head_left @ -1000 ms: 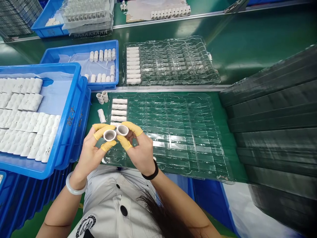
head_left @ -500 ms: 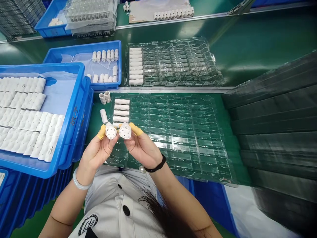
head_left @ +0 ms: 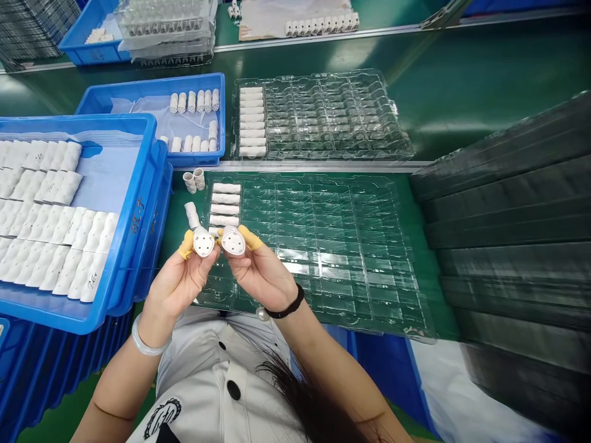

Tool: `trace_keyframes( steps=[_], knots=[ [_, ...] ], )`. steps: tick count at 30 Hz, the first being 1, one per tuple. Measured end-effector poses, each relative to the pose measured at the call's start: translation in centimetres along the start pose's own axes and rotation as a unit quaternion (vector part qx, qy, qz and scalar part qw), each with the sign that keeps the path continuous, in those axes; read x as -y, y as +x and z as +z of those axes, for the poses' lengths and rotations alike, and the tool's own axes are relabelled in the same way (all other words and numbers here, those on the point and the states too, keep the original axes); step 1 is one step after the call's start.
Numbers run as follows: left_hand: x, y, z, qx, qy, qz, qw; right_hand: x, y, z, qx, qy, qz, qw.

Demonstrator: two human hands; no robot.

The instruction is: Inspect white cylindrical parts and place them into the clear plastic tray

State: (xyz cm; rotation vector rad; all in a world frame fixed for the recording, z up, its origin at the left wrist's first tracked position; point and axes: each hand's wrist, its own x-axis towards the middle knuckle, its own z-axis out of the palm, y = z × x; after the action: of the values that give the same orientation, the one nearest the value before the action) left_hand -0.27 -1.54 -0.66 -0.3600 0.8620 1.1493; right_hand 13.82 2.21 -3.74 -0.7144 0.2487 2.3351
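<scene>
Caps (head_left: 204, 242) face us by their holed ends now, not the open mouths of a second ago: beside the bin (head_left: 138, 215), our left hand (head_left: 178, 280) pinches the left cap (head_left: 204, 242), our right hand (head_left: 263, 277) the right cap (head_left: 233, 240), side by side over the tray's (head_left: 332, 246) near-left corner.

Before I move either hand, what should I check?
1. Left hand grips left part at the fingertips: ok.
2. Right hand grips right part: ok.
3. Both parts' holed ends face the camera: ok.
4. Surface flaws on either part: cannot tell, too small.
5. Tray has free slots right of its filled column: ok.
6. Loose parts sit beside the tray, outside any slot: not ok.
</scene>
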Motion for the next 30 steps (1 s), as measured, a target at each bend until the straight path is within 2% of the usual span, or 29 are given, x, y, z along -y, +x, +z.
trace_keyframes(
  steps=[6, 9, 20, 24, 30],
  knots=[
    [0.1, -0.2, 0.7, -0.041, 0.01, 0.02, 0.999, -0.1, 0.0, 0.1, -0.002, 0.001, -0.001, 1.0],
    [0.2, -0.2, 0.7, -0.04, 0.014, 0.018, 0.999, -0.1, 0.0, 0.1, 0.0, -0.005, 0.0, 1.0],
    [0.3, -0.1, -0.1, 0.007, 0.042, 0.043, 0.998, -0.5, -0.1, -0.5, 0.026, -0.062, -0.049, 0.996],
    [0.4, -0.1, -0.4, 0.05, 0.078, 0.055, 0.994, -0.5, -0.4, -0.4, 0.043, -0.086, -0.064, 0.993],
    [0.3, -0.1, -0.7, 0.096, 0.128, 0.089, 0.983, -0.6, -1.1, -0.6, 0.067, -0.154, -0.146, 0.975]
  ],
)
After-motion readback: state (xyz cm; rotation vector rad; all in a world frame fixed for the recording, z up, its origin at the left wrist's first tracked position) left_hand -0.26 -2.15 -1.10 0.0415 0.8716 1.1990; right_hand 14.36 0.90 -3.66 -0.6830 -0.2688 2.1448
